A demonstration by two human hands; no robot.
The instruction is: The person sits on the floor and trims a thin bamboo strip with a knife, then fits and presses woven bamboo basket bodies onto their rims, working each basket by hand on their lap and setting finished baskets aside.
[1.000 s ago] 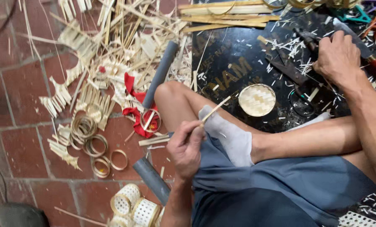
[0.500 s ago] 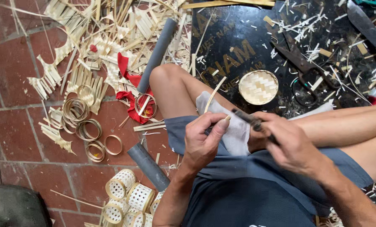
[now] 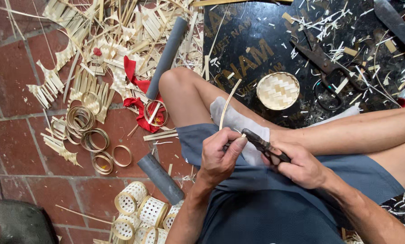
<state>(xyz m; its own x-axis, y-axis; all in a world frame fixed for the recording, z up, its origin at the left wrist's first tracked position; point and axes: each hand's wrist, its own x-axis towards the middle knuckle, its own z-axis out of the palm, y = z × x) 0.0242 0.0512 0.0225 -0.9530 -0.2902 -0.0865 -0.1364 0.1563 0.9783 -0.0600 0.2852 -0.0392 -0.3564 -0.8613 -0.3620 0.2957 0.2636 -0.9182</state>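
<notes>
Pale bamboo strip, dark worn metal knife, matt red brick floor

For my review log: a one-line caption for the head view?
Seated cross-legged, left hand holds a bamboo strip against a dark knife gripped by the right hand.

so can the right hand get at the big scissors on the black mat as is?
Probably not right away. The right hand is closed on a small knife, working a bamboo strip with the left hand. The scissors lie uncovered beyond the crossed legs, so the path looks free once the grip is emptied.
</notes>
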